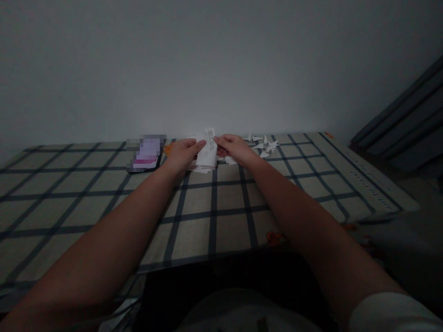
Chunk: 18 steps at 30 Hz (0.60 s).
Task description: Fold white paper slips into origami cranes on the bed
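Between my two hands is a white piece of printed paper (pixel 206 154), held upright above the table. My left hand (pixel 183 151) pinches its left side, thumb in front. On the other side, the thumb and fingers of my right hand (pixel 235 148) close on the paper's right edge. Under and behind it lie more white paper sheets (pixel 202 169), partly hidden by my hands. Just right of my right hand sit folded paper cranes (pixel 267 145), white with dark print.
A phone (pixel 147 154) with a lit, blurred screen stands tilted left of my hands. The table wears a checked cloth (pixel 194 198). A plain wall (pixel 207 64) rises behind it. At the far right hangs a dark curtain (pixel 408 110).
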### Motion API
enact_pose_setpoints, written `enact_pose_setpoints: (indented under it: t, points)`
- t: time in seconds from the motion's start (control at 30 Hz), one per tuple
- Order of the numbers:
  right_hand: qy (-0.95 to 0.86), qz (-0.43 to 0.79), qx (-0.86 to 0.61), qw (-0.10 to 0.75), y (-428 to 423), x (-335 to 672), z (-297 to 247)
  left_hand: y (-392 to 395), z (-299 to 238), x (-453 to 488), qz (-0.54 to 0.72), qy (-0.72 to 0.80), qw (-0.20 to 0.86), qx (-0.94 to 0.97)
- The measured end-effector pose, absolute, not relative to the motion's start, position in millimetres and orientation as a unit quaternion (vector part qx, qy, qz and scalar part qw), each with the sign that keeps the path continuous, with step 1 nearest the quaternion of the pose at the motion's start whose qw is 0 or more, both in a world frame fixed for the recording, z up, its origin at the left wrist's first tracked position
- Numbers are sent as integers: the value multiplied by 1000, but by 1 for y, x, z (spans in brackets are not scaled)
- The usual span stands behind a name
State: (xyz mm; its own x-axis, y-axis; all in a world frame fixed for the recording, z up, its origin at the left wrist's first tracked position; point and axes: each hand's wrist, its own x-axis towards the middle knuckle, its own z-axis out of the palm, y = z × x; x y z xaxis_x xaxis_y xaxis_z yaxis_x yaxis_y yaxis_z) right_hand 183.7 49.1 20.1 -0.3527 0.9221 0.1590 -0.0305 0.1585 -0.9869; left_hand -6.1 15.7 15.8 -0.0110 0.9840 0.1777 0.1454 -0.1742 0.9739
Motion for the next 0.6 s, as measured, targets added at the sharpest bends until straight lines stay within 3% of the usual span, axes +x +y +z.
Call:
enact_pose_setpoints:
  t: [0.6]
  points:
    - [-631, 463, -409, 469, 58, 187, 17, 12, 18, -4, 499, 535, 426, 532]
